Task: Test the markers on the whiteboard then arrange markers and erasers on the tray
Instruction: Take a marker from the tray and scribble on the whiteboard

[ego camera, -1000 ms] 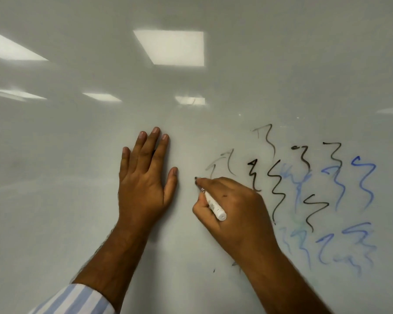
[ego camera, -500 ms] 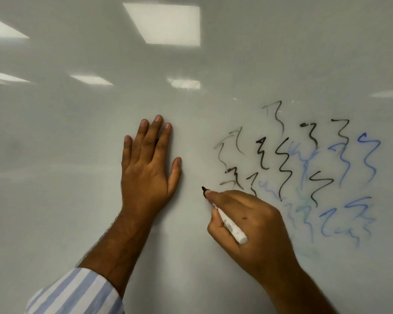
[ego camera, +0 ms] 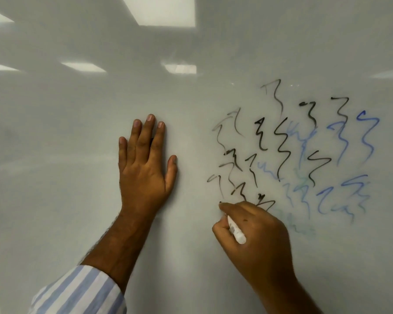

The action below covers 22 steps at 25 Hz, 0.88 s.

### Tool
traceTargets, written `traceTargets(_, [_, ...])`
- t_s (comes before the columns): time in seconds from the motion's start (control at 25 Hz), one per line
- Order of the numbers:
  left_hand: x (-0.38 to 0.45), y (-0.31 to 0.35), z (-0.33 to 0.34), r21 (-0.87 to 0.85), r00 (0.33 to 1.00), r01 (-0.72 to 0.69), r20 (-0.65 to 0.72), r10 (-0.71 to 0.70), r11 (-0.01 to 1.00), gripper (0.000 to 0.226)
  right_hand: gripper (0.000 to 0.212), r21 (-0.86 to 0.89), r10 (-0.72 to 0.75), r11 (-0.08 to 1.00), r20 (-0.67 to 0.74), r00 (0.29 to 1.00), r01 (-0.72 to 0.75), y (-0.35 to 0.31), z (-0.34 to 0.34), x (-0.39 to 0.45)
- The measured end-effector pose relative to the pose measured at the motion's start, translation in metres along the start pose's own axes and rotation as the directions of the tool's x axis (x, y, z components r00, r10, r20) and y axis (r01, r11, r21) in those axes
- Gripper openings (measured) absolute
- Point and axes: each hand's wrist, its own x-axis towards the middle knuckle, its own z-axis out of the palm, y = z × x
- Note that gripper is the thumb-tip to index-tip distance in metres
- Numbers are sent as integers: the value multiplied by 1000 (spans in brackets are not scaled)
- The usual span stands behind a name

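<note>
A white-barrelled black marker (ego camera: 236,232) is pinched in my right hand (ego camera: 254,230), its black tip touching the whiteboard (ego camera: 77,155) at about the middle of the view. My left hand (ego camera: 145,164) lies flat on the board to the left of it, fingers straight and together, thumb out. Black squiggles (ego camera: 281,146) and fainter grey ones fill the board just above and right of my right hand, with blue squiggles (ego camera: 363,137) further right. No tray or eraser is in view.
The whiteboard fills the whole view and reflects ceiling lights (ego camera: 161,12) across its upper part. Its left half and the area below my hands carry no marks. A striped blue and white sleeve (ego camera: 77,293) covers my left forearm at the bottom.
My right hand has moved down the board with the marker, leaving new black squiggles above it. My left hand has stayed flat in the same spot.
</note>
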Motion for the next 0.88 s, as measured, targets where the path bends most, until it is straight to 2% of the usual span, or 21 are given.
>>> traceTargets(0.16, [-16, 9, 3, -1, 999, 46, 8, -46, 999, 69, 28, 49, 67, 997, -182, 981, -59, 16, -18, -7])
traceTargets(0.2, [-19, 10, 4, -6, 999, 46, 10, -46, 999, 69, 30, 73, 75, 995, -190, 979, -62, 19, -16, -5])
traceTargets(0.32, [-21, 8, 4, -9, 999, 37, 13, -37, 999, 70, 34, 96, 13, 995, -66, 998, -6, 21, -4, 2])
traceTargets(0.44, [-24, 8, 5, -17, 999, 37, 23, -36, 999, 71, 34, 121, 35, 992, -80, 996, -25, 27, -12, 9])
traceTargets(0.64, [-33, 9, 5, -27, 998, 49, 46, -48, 998, 71, 35, 30, -43, 999, 48, 998, 42, 16, -9, -15])
traceTargets(0.76, [-48, 26, 7, -40, 991, 120, 68, -117, 992, 73, 29, -49, -104, 993, 24, 994, 105, 23, -1, -43])
traceTargets(0.88, [-61, 37, 10, -70, 989, 127, 91, -120, 989, 73, 31, -21, 17, 1000, -57, 998, -18, 32, -4, -50])
